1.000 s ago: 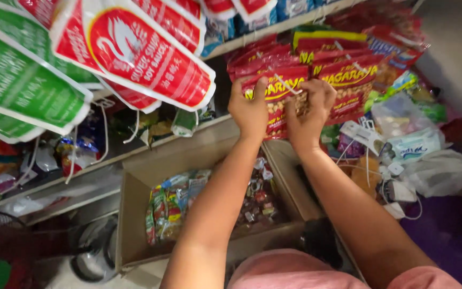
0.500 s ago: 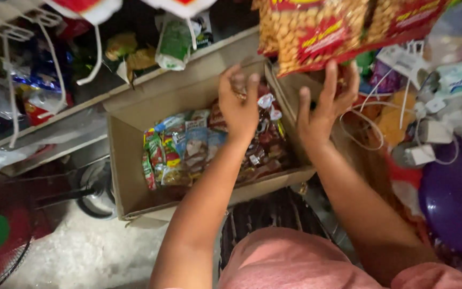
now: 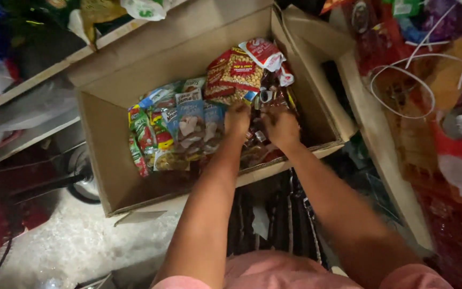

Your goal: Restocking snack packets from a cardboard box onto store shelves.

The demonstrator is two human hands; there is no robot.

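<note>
Hands reach down into the cardboard box (image 3: pixel 108 139): left hand (image 3: pixel 237 119) and right hand (image 3: pixel 279 126), fingers curled around small dark packets (image 3: pixel 266 99), red peanut bags (image 3: pixel 233 75) at twelve o'clock, blue packets (image 3: pixel 191 120) at nine.

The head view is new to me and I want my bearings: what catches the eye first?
An open cardboard box fills the middle, with bright snack packets packed along its far side. Both hands reach in among them: the left hand and the right hand are close together just below a red packet of nuts. A loop of white cord lies on the cluttered shelf to the right.
</note>
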